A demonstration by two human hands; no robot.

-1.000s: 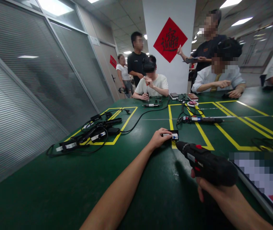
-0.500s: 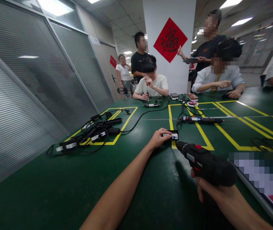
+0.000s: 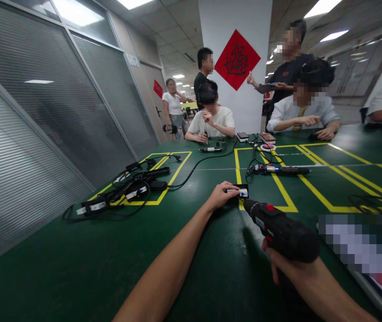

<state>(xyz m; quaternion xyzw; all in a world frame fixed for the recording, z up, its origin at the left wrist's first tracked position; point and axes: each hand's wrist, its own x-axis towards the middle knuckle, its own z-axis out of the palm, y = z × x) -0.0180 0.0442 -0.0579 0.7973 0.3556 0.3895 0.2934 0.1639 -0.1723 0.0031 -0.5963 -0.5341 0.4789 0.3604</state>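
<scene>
My right hand (image 3: 287, 264) is closed round the handle of a black and red cordless drill (image 3: 279, 228). The drill's chuck points forward and left, with its tip at a small black and white block with a blue spot (image 3: 243, 192). Whether the tip touches the block, I cannot tell. My left hand (image 3: 223, 196) holds that block from its left side, fingers pressed on its top, against the green table (image 3: 191, 250). Part of the block is hidden under the fingers.
Black cabled devices (image 3: 133, 188) lie on the left. A slim electric screwdriver (image 3: 281, 170) lies beyond the block, with a pink and white roll (image 3: 268, 147) behind it. A blurred-out screen (image 3: 365, 255) is at the right edge. Several people sit or stand across the table.
The drill and my right hand have shifted slightly left, and the drill's rear end sits a little closer to the block. My left hand keeps its hold on the block.
</scene>
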